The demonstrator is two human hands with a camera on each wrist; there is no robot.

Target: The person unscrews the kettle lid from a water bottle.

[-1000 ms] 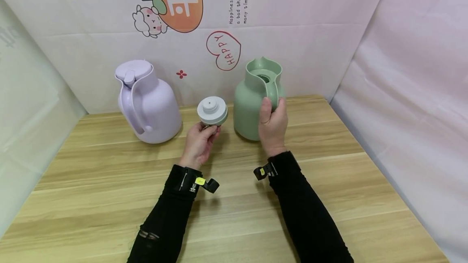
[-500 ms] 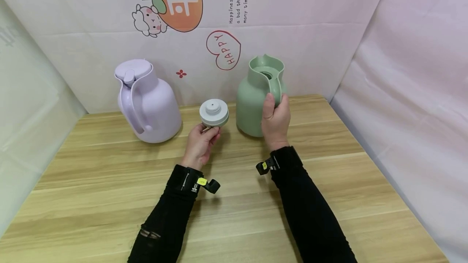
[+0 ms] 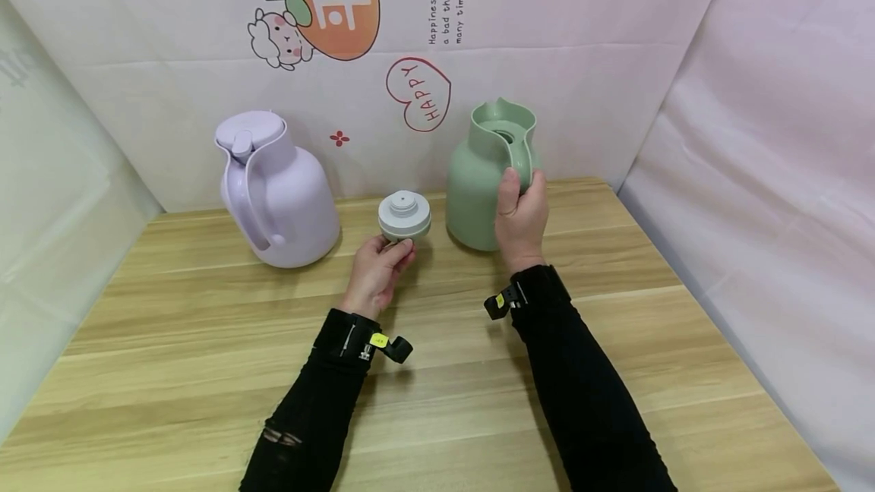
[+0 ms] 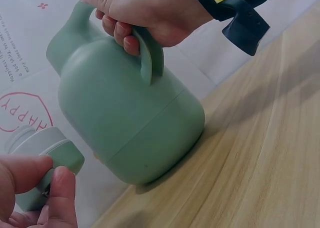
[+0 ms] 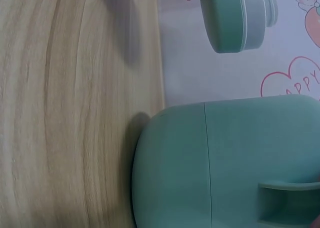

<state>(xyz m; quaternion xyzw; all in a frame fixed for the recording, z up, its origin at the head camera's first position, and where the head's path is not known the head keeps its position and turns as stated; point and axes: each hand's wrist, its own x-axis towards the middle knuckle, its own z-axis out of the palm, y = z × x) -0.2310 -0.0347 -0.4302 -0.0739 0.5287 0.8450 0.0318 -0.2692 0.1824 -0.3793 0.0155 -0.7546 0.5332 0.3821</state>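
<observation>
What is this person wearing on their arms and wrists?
Long black sleeves cover both arms; the left sleeve has a small tear near the elbow. Each wrist carries a black strap with a small black camera mount and yellow tag. The fingernails are painted red.

— What moved?
— The right hand (image 3: 521, 219) carried the green jug (image 3: 481, 188) farther right and away.
— And the lid (image 3: 404, 216)?
— The left hand (image 3: 374, 273) shifted it slightly right too.
</observation>
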